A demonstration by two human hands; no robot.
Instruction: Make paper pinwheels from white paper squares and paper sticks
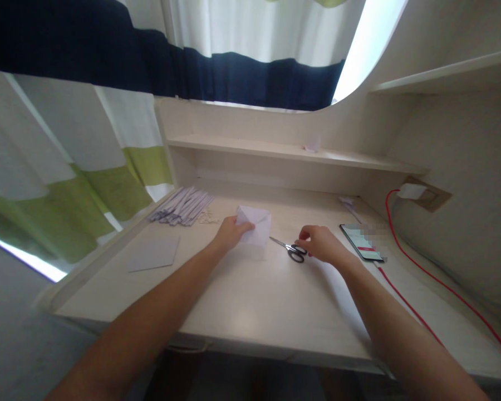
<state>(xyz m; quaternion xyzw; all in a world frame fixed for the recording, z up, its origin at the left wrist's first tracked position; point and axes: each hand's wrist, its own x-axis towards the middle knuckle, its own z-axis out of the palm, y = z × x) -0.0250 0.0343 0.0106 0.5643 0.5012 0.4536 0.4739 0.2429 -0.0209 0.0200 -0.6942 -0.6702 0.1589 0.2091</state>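
The left hand [229, 233] is pinching the folded white paper [255, 225] on the counter [250, 295] while the right hand [322, 244], its grip curled over the scissors [291, 249] just beside it, is best sliding fingers fully into the loops first.

a white folded paper [255, 224] stands tilted up off the desk [242, 295], near its middle, pinched at its left edge. small scissors [290, 248] with dark handles lie flat on the desk just right of the paper, blades pointing toward it.
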